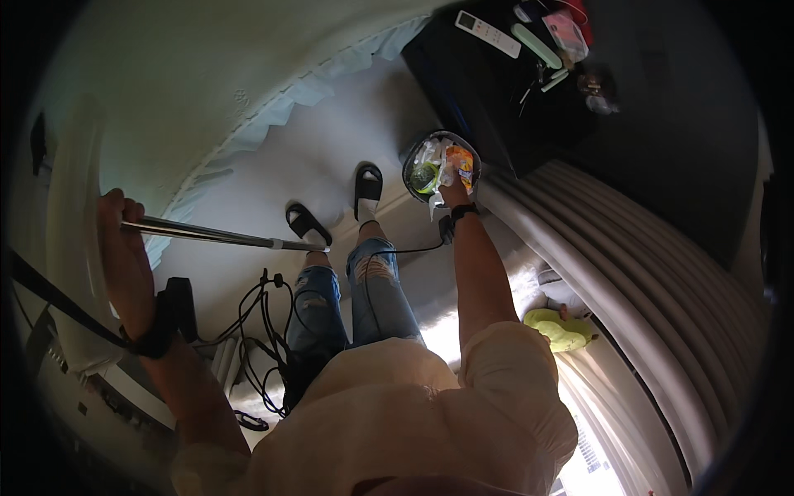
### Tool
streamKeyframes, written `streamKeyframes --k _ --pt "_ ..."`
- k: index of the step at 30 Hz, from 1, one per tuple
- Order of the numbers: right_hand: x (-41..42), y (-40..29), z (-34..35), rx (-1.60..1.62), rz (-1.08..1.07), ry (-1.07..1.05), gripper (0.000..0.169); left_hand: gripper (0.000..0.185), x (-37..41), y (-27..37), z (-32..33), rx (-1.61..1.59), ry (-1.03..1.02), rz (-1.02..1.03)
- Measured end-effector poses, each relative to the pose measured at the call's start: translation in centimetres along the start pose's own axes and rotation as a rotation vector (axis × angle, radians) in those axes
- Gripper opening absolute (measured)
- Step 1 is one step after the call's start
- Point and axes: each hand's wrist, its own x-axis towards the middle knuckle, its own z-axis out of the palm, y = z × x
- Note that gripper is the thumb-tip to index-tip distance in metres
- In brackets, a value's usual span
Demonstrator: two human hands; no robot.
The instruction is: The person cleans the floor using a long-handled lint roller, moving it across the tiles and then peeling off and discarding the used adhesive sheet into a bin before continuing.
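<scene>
At the left, my left hand (127, 248) grips the end of a metal pole (211, 234), which runs rightward over my lower legs; its far end is hidden or out of sight there. My right hand (454, 186) reaches down into a round waste bin (406, 173) beside the dark cabinet. Its fingers are at a whitish crumpled piece among the rubbish, but whether they hold it cannot be told. The bin contains an orange wrapper (460, 159), a green round container (425, 177) and white crumpled tissues (429, 152). Both wrists wear black bands with cables.
A bed with a pale ruffled cover (279, 111) lies at the upper left. On the dark cabinet (490, 133) are a white remote control (487, 33), a green case (536, 46) and small items. A long curtain (595, 229) hangs at the right. Black cables (263, 322) hang near my legs.
</scene>
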Motion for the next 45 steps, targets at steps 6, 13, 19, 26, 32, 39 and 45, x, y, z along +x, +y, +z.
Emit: streamKeyframes --k 6,13,19,26,32,39,45 --pt "2.5 -2.8 -4.2 0.095 -0.355 0.145 0.046 0.025 -0.8 -0.7 5.8 -0.089 -0.012 0.086" --pt "-5.3 -19.4 -10.8 0.335 -0.806 0.098 0.03 0.039 0.3 -3.5 9.5 -0.26 -0.225 0.163" --pt "-24.7 -36.5 -20.4 0.239 -1.597 0.317 0.031 0.032 0.8 -2.3 11.2 -0.122 -0.375 0.32" --pt "-29.4 -44.4 -24.1 -0.396 -1.533 -0.414 0.036 0.037 0.0 0.3 11.3 0.3 -0.487 0.651" --pt "-28.2 -45.2 -23.7 -0.605 -1.293 -0.629 0.028 0.054 0.9 -0.6 11.2 0.335 -0.627 0.308" --pt "-27.8 -45.2 -23.0 -0.52 -1.246 -0.756 0.024 0.05 1.7 -0.8 10.9 0.444 -0.587 0.631" --pt "-26.9 -44.4 -22.8 -0.402 -1.179 -0.819 0.019 0.05 1.6 0.0 11.2 0.385 -0.635 0.605"
